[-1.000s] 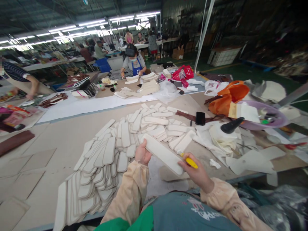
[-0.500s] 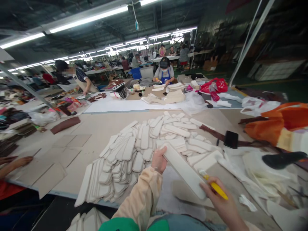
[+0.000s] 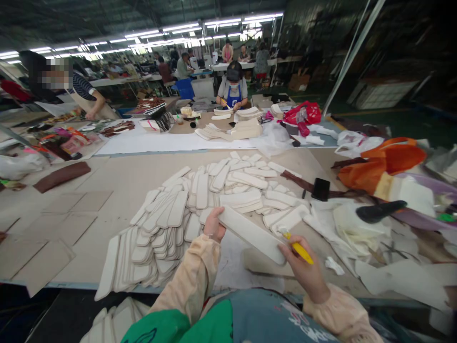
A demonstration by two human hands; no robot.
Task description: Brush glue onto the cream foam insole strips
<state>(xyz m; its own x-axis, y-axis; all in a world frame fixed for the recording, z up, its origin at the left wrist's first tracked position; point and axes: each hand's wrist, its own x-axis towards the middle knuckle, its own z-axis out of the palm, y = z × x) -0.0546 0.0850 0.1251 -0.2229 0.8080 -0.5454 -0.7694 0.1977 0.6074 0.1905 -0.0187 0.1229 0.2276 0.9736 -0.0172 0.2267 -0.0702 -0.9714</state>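
My left hand point(image 3: 214, 225) grips the upper left end of a long off-white padded strip point(image 3: 252, 233) with rounded corners. The strip slants down to the right above the table. My right hand point(image 3: 307, 264) is closed around a yellow-handled tool point(image 3: 302, 252) with a whitish tip; its exact kind is unclear. Fingertips of that hand also touch the strip's lower right end. Past the strip lies a spread heap of similar off-white strips point(image 3: 243, 181). A stack of them point(image 3: 121, 257) fans out left of my left forearm.
Flat beige sheets point(image 3: 53, 259) and a brown piece point(image 3: 62, 176) lie on the left. A black phone-like object point(image 3: 320, 189), an orange bag point(image 3: 385, 159) and white scraps point(image 3: 333, 266) are on the right. A person in a blue apron point(image 3: 233, 95) works opposite.
The camera view has shifted, moving the scene left and up in the picture. Both hands keep hold of the strip and the yellow-handled tool. More of my right sleeve shows.
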